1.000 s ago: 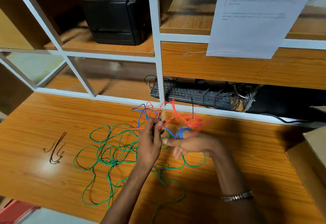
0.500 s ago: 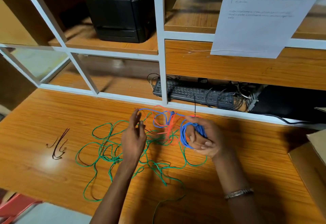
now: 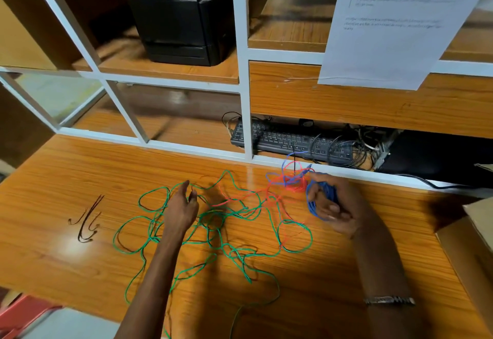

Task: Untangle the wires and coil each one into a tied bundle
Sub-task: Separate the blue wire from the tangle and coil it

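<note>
A glossy orange wood-grain bench (image 3: 66,258) carries a loose tangle of thin wires. The long green wire (image 3: 213,232) sprawls in many loops across the middle of the bench, one strand running off its near edge. A thin red wire (image 3: 277,199) threads through the right part of the green tangle and bunches up beside the right hand. The blue wire (image 3: 317,199) is partly gathered into a small coil; the rest of it rises in loops mixed with the red bunch, just above that coil.

The right hand (image 3: 336,205) is palm up, fingers curled around the blue coil, grasping it right of the green tangle. The left hand (image 3: 181,210) is over the green tangle's left part with fingers loosely spread and released; whether the fingertips touch a strand I cannot tell. A metal-link bracelet (image 3: 389,300) circles the right forearm.

Left of the green tangle, well apart from it, lie a few short dark brown wire ties (image 3: 86,221). Behind the tangle stands a white-framed wooden shelf unit (image 3: 244,71). In its low slot sits a black computer keyboard (image 3: 293,142) among dark cables; its key legends are too small to read. Higher up and to the left rests a black boxy printer-like device (image 3: 184,18) with no readable brand. A white printed paper sheet (image 3: 394,26) hangs from the shelf front above and right of the tangle; its lines of text are blurred and unreadable. A brown cardboard box (image 3: 472,245) sits at the bench's right edge.
</note>
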Motion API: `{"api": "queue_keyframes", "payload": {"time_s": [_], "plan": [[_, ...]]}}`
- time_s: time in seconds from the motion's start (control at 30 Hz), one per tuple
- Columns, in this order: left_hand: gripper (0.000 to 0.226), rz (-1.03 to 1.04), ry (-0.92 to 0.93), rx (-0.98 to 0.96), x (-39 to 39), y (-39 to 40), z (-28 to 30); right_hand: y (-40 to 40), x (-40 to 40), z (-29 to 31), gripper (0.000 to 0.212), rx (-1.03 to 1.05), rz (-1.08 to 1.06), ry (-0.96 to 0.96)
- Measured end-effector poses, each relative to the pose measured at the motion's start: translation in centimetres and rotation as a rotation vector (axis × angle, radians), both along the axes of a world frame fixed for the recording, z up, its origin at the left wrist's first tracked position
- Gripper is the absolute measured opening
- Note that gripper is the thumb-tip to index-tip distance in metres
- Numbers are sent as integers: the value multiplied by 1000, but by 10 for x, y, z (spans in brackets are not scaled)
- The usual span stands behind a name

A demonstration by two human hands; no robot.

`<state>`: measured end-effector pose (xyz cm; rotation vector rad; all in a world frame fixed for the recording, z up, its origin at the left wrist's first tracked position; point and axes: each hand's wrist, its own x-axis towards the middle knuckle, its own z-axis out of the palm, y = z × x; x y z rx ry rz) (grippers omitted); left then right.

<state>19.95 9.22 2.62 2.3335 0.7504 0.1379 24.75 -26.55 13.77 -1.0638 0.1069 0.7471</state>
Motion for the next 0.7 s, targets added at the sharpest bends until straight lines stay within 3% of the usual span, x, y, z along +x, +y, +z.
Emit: {"api": "queue_keyframes", "payload": {"time_s": [0.17,0.3,0.4,0.53,0.6,0.7], "plan": [[36,-81,-340,-20,-6,-50,26,21,-4,-5,47,-118,122,-57],[34,-490,-511,-237,-14,-113,71,38,-8,-6,52,-217,277,-102],[43,-687,-475,-232,-10,-133,78,46,-13,-3,54,-288,342,-152],[34,-685,-337,-483,-4,-128,72,41,-17,5,48,-292,309,-154],[30,-715,-319,-612,-4,-127,73,34,-15,2,60,-264,370,-130],[24,-644,-292,-635,-3,-120,75,25,-12,-4,71,-160,379,-77]]}}
